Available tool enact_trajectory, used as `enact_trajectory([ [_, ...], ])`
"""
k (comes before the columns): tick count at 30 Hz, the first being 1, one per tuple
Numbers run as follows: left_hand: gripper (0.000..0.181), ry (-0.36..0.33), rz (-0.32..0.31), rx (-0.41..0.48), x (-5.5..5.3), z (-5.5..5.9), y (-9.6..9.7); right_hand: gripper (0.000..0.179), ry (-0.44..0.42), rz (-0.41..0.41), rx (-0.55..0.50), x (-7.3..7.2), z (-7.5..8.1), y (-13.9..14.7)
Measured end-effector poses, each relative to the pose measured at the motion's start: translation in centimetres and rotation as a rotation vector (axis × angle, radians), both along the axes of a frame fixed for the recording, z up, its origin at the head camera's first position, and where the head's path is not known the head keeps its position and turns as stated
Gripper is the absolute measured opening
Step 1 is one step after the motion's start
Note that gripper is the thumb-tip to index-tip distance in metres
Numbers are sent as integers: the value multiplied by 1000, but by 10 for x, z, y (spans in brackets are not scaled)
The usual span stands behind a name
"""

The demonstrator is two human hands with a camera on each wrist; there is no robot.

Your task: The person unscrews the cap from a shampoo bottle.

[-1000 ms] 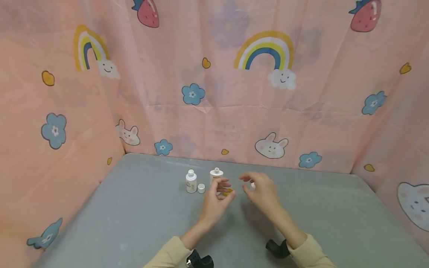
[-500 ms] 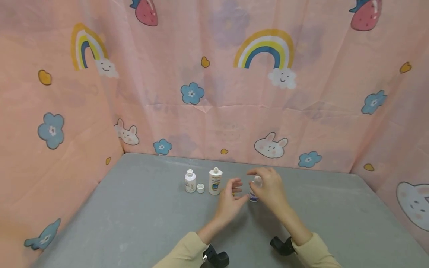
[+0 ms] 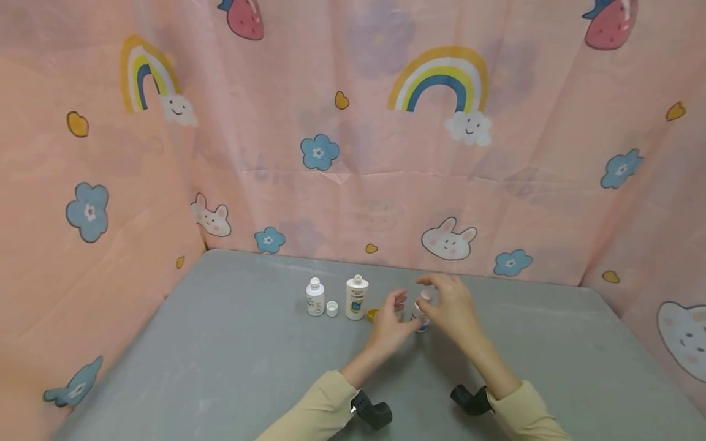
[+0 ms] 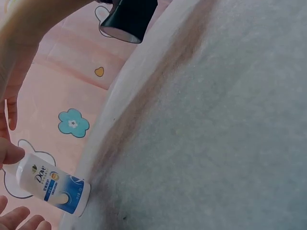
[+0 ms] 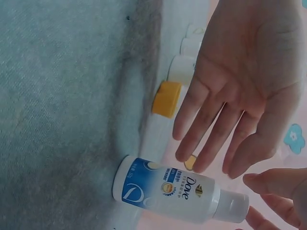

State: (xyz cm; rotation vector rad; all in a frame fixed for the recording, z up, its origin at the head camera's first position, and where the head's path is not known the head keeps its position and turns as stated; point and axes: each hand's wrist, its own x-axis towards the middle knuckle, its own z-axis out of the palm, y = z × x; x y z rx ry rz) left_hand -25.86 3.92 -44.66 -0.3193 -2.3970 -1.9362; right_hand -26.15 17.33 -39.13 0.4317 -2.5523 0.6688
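A small white Dove bottle [image 5: 163, 187] with a blue-and-white label and a white cap [image 5: 231, 206] stands upright on the grey table. My right hand [image 3: 453, 309] arches over it, thumb and fingers spread around the cap with a gap between them. On the bottle's left side, my left hand [image 3: 388, 331] reaches in with its fingers loosely extended. In the right wrist view the left palm faces the camera, fingertips close to the bottle. Just behind the left hand lies a small yellow cap-like piece [image 3: 372, 315], partly hidden by that hand in the head view.
To the left stand a small white bottle [image 3: 315, 300], a loose white cap [image 3: 332, 309] and a taller white bottle [image 3: 356, 300] with a printed label. A pink patterned curtain [image 3: 375, 202] rises along the table's [image 3: 231, 355] back and sides.
Both hands have moved right. My left hand has passed from in front of the taller bottle to beside the Dove bottle, uncovering the taller bottle and part of the yellow piece.
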Motion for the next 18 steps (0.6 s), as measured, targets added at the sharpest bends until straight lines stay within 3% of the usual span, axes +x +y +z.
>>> enact_trajectory([
  [4,65,-23,-3,-21,-3,-4,5,36,-43,-3,1,1,-2,2],
  [12,66,24,-15,-71,-11,-5,12,37,-97,-6,3,-1,0,5],
  [18,60,16,-29,-53,-12,-6,16,35,-166,-14,-18,-3,1,8],
])
